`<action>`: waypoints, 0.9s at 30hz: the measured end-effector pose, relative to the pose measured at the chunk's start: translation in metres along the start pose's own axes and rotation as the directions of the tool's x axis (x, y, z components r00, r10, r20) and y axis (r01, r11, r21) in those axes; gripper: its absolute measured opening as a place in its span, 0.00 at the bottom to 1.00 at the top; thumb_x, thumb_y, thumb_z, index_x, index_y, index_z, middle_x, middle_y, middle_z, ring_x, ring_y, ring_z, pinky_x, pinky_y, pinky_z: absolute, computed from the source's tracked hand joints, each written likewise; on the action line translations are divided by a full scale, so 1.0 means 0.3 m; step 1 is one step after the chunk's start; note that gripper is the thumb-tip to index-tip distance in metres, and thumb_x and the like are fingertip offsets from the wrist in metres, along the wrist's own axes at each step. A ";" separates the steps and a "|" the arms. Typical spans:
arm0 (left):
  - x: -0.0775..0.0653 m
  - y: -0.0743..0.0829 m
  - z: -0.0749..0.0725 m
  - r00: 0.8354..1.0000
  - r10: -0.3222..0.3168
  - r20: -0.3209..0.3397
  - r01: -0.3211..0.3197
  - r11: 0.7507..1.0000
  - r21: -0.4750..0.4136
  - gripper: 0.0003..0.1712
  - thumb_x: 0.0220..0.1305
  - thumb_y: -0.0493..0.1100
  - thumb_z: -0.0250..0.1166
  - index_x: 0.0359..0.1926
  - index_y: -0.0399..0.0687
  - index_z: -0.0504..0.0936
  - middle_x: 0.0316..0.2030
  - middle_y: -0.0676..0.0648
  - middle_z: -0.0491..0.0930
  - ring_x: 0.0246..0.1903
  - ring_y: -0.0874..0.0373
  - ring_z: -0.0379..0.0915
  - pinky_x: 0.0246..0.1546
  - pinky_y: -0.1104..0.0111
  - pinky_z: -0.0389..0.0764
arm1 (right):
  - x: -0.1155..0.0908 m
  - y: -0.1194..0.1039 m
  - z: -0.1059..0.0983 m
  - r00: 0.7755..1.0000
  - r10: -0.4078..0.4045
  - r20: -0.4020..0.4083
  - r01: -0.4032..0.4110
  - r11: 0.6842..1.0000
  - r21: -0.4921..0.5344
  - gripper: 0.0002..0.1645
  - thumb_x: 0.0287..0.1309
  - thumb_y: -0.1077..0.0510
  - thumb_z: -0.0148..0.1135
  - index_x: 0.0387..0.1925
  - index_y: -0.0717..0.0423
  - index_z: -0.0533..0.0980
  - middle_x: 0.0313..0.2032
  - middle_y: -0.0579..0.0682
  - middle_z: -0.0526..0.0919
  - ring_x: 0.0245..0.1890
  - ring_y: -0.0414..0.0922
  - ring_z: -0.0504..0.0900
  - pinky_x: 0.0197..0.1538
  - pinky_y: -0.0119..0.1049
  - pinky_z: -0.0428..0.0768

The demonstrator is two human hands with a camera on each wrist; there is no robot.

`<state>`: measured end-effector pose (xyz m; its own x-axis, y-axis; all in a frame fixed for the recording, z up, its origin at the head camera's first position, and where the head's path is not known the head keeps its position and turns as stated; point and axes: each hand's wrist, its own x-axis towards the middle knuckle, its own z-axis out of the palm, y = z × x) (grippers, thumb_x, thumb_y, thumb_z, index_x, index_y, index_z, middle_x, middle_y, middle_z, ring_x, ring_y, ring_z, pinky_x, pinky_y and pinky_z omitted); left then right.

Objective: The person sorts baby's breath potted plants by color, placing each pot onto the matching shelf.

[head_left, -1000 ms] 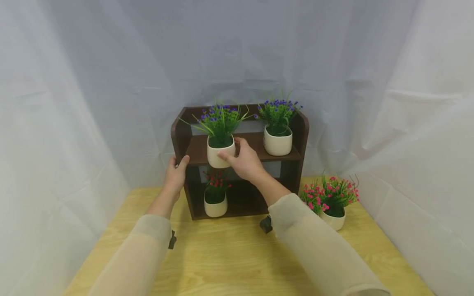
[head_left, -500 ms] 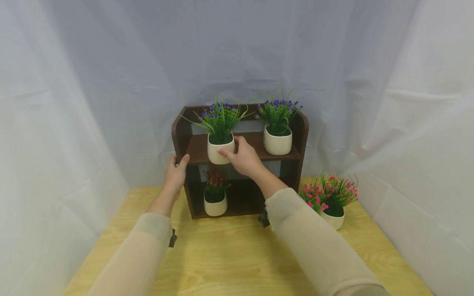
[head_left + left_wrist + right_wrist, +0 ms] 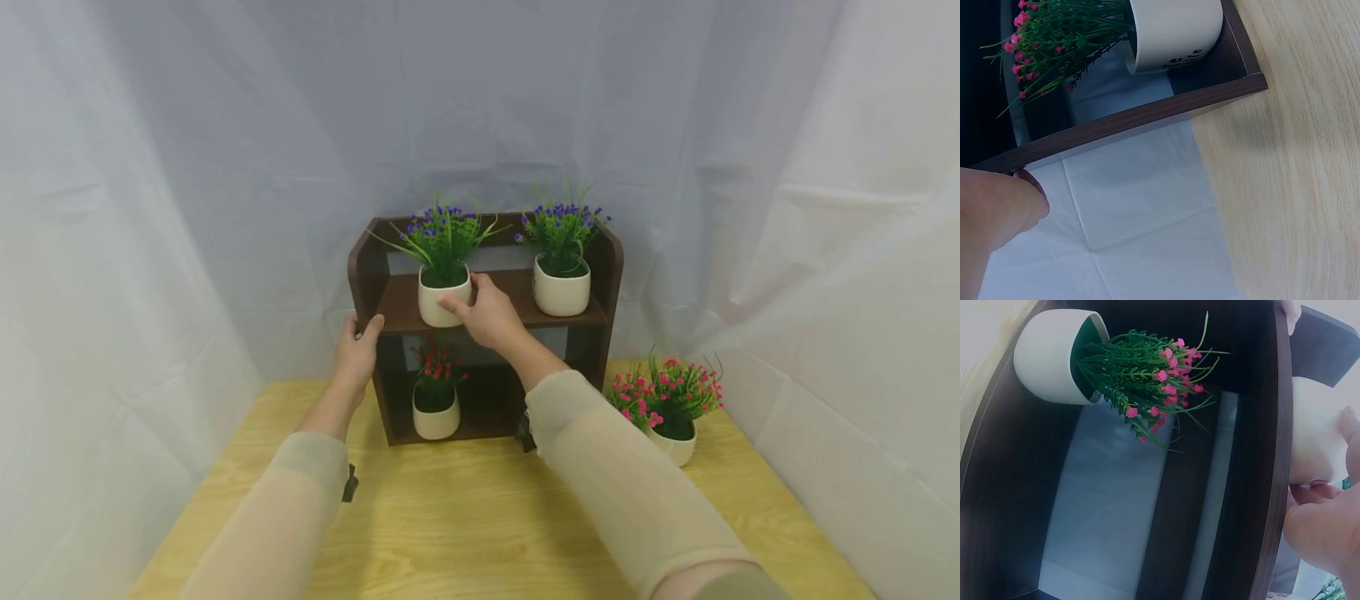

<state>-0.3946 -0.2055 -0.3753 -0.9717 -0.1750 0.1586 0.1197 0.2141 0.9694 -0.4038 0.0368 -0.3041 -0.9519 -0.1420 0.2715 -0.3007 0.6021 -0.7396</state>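
Observation:
In the head view, my right hand (image 3: 489,313) holds a white pot of purple flowers (image 3: 444,297) by its right side, thumb across the front. The pot sits at the front left of the upper board of a dark brown shelf (image 3: 399,302); the right wrist view shows this pot (image 3: 1315,434) right against the board. My left hand (image 3: 356,357) grips the shelf's left side panel, thumb at its front edge; the left wrist view shows part of that hand (image 3: 1004,209) at the panel. A second pot of purple flowers (image 3: 562,286) stands on the upper board at the right.
Below, a white pot with red-pink flowers (image 3: 437,415) stands at the left of the lower compartment. More pink-flowered plants (image 3: 673,437) stand on the wooden table (image 3: 450,517) right of the shelf, partly behind my right sleeve. White sheeting (image 3: 480,100) surrounds the table.
My right hand has moved the held pot back and slightly up in the head view, onto the upper board. The left hand stays at the side panel.

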 end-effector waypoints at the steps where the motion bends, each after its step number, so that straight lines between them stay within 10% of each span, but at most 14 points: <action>1: 0.001 -0.001 0.000 1.000 -0.002 0.003 0.002 1.000 0.003 0.40 0.83 0.65 0.52 0.80 0.45 0.58 0.83 0.35 0.59 0.85 0.38 0.51 0.87 0.42 0.54 | 0.003 -0.001 0.001 1.000 -0.001 0.000 0.001 1.000 -0.002 0.52 0.74 0.31 0.63 0.82 0.58 0.60 0.74 0.61 0.77 0.74 0.59 0.77 0.76 0.54 0.78; 27: 0.007 -0.016 0.008 1.000 -0.011 -0.005 0.011 1.000 0.000 0.39 0.83 0.65 0.52 0.79 0.46 0.59 0.81 0.35 0.61 0.83 0.37 0.55 0.85 0.42 0.57 | 0.047 0.000 0.024 1.000 -0.022 0.006 0.022 0.995 -0.100 0.52 0.78 0.31 0.57 0.86 0.56 0.55 0.78 0.61 0.72 0.78 0.60 0.72 0.81 0.54 0.71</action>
<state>-0.3976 -0.2047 -0.3799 -0.9719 -0.1820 0.1490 0.1092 0.2118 0.9712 -0.4176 0.0292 -0.3047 -0.9455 -0.1595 0.2838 -0.3143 0.6743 -0.6682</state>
